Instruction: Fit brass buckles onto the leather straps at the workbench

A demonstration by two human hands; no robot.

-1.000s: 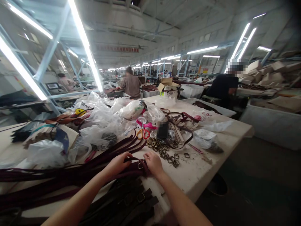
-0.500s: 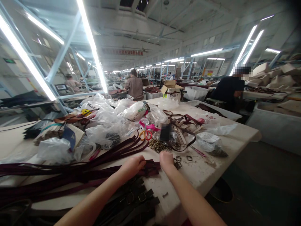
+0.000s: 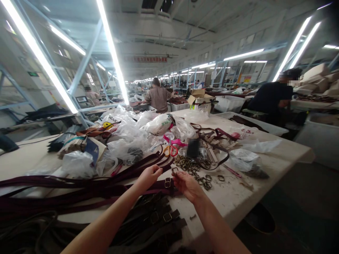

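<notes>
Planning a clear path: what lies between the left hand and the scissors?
In the head view, dark maroon straps lie between the left hand and the scissors.

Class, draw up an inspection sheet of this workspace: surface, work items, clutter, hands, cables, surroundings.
Surface: pale table, smudged in places.
Work items: dark red straps; heaped metal buckles.
Clutter: plastic bags, scissors.
Hands: right hand pinches a single buckle; left hand is near the straps, whether holding anything unclear.
Cables: thin dark cord at far left, possibly a cable.
Surroundings: co-workers, cardboard box, overhead lights.
</notes>
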